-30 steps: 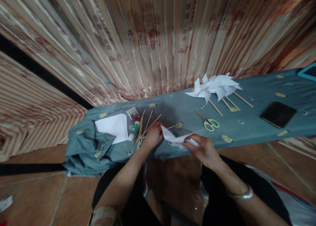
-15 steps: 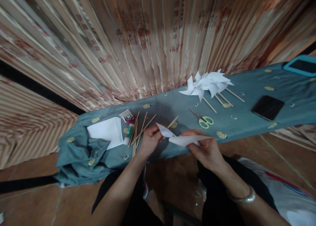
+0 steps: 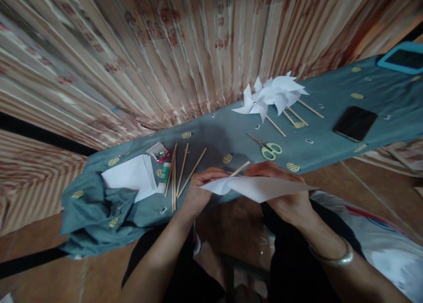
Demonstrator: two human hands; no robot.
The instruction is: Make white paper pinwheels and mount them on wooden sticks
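A white paper pinwheel, its folded blades seen nearly edge-on, is held between my two hands just off the table's front edge. My left hand is closed on its left blade. My right hand grips it from the right and partly behind, with most fingers hidden by the paper. A wooden stick pokes up from behind the pinwheel between the hands; which fingers hold it, I cannot tell. Several loose wooden sticks lie left of my left hand, beside a green-and-white glue stick.
Finished pinwheels on sticks are piled at the back. Green-handled scissors lie before them, and a dark phone farther right. On the left are a paper stack and a packet of small metal pins. A blue-framed device sits far right.
My hands have turned the pinwheel, so a broad blade now spreads toward the right. The stick shows more upright above it. The view has shifted, moving the table things slightly up and left.
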